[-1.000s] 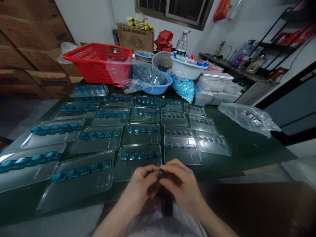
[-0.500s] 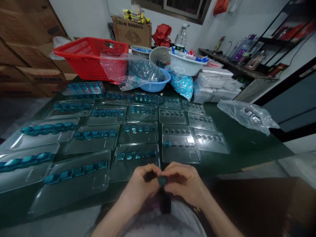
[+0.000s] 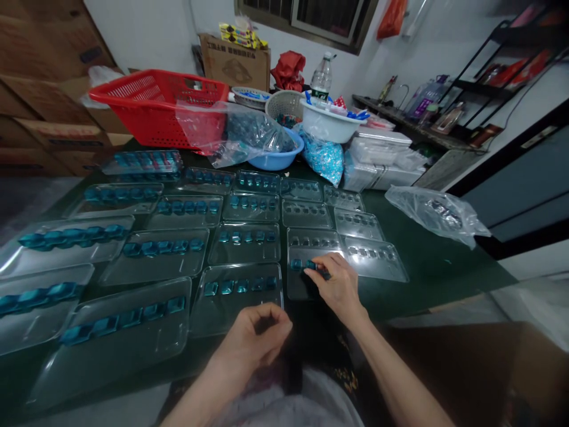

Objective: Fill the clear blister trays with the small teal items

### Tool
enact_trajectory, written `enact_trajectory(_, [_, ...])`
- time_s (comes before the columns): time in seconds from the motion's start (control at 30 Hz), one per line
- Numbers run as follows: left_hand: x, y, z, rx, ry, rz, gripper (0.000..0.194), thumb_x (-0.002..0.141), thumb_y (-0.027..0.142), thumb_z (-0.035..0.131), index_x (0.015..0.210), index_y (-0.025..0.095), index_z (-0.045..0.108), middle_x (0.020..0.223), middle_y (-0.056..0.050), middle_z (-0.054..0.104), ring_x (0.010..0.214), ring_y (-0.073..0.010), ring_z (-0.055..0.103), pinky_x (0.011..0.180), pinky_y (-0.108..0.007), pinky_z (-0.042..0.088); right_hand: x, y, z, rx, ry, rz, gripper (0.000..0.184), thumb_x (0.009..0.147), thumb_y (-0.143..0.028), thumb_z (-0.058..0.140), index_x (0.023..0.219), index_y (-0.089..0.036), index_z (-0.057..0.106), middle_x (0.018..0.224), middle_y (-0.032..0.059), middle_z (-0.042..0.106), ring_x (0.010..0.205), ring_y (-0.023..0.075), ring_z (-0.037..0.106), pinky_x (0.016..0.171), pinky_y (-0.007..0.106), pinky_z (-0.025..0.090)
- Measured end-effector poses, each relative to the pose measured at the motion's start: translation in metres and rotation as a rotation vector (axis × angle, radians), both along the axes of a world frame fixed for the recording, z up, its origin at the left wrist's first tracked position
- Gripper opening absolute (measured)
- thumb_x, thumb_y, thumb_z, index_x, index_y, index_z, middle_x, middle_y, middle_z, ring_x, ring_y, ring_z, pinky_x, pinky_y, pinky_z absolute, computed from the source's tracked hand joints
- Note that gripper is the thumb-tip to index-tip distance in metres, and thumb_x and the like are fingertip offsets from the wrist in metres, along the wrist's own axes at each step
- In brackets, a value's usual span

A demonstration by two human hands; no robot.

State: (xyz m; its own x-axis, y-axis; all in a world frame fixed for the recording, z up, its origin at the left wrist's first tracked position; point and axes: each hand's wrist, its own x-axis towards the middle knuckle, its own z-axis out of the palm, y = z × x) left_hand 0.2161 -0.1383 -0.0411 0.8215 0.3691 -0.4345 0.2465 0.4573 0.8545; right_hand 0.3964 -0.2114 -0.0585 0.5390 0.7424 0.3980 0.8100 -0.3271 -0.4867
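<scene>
Many clear plastic blister trays lie in rows on a dark green table (image 3: pixel 427 279), most with a line of small blue pieces in their pockets. My right hand (image 3: pixel 336 283) reaches over the nearest partly filled tray (image 3: pixel 306 283) and pinches a small blue piece (image 3: pixel 311 265) at its pocket row, beside one blue piece seated there. My left hand (image 3: pixel 255 338) stays low near my lap, its fingers curled; what they hold, if anything, is hidden. The filled tray (image 3: pixel 237 295) lies just beyond it.
At the back stand a red basket (image 3: pixel 155 101), a blue bowl (image 3: pixel 278 157) under a plastic bag of blue pieces, a white bowl (image 3: pixel 331 124) and stacked clear trays (image 3: pixel 382 157). A crumpled plastic bag (image 3: pixel 438 213) lies at the right. Cardboard boxes stand at the left.
My hands were together near my lap around a small dark-blue piece. My right hand has moved forward to the partly filled tray with the piece; my left hand stayed back.
</scene>
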Motion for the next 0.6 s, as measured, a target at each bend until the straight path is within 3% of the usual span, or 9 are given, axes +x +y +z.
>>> enact_trajectory(0.17, [-0.001, 0.001, -0.002, 0.036, 0.016, -0.022, 0.020, 0.074, 0.034, 0.053, 0.068, 0.015, 0.050, 0.041, 0.007, 0.038, 0.037, -0.0030, 0.028, 0.038, -0.019, 0.013, 0.003, 0.007, -0.002, -0.134, -0.160, 0.003, 0.012, 0.074, -0.026, 0.057, 0.083, -0.019, 0.061, 0.076, 0.0034, 0.059, 0.077, 0.0193, 0.048, 0.071, 0.032, 0.034])
enact_trajectory(0.33, [0.000, 0.003, -0.002, 0.166, 0.032, -0.056, 0.021, 0.075, 0.036, 0.049, 0.074, 0.016, 0.053, 0.045, 0.007, 0.039, 0.037, -0.0040, 0.030, 0.037, -0.019, 0.017, 0.007, 0.009, 0.001, -0.182, -0.143, 0.002, 0.013, 0.074, -0.021, 0.056, 0.085, -0.020, 0.060, 0.074, 0.0021, 0.059, 0.078, 0.0193, 0.048, 0.071, 0.031, 0.032])
enact_trajectory(0.4, [0.003, 0.003, 0.000, 0.368, 0.047, -0.037, 0.020, 0.077, 0.034, 0.046, 0.084, 0.017, 0.055, 0.053, 0.004, 0.046, 0.042, -0.0061, 0.038, 0.040, -0.019, 0.026, 0.007, 0.010, 0.001, -0.187, -0.138, 0.002, 0.014, 0.073, -0.022, 0.056, 0.086, -0.020, 0.059, 0.073, 0.0018, 0.059, 0.078, 0.0195, 0.048, 0.072, 0.031, 0.032])
enact_trajectory(0.5, [0.014, 0.000, 0.007, 0.870, 0.070, -0.014, 0.027, 0.079, 0.027, 0.042, 0.102, 0.018, 0.053, 0.073, -0.003, 0.057, 0.062, -0.0126, 0.052, 0.056, -0.024, 0.039, 0.007, 0.011, 0.001, -0.190, -0.158, -0.002, 0.014, 0.072, -0.022, 0.057, 0.086, -0.020, 0.058, 0.074, 0.0024, 0.059, 0.080, 0.0202, 0.048, 0.073, 0.032, 0.031])
enact_trajectory(0.6, [0.033, -0.006, 0.012, 1.354, 0.137, -0.194, 0.033, 0.081, 0.017, 0.034, 0.110, 0.014, 0.049, 0.083, -0.008, 0.059, 0.069, -0.0168, 0.056, 0.062, -0.029, 0.042, 0.009, 0.013, -0.001, -0.179, -0.168, 0.002, 0.012, 0.072, -0.022, 0.056, 0.083, -0.019, 0.058, 0.077, 0.0036, 0.059, 0.078, 0.0199, 0.048, 0.073, 0.032, 0.031])
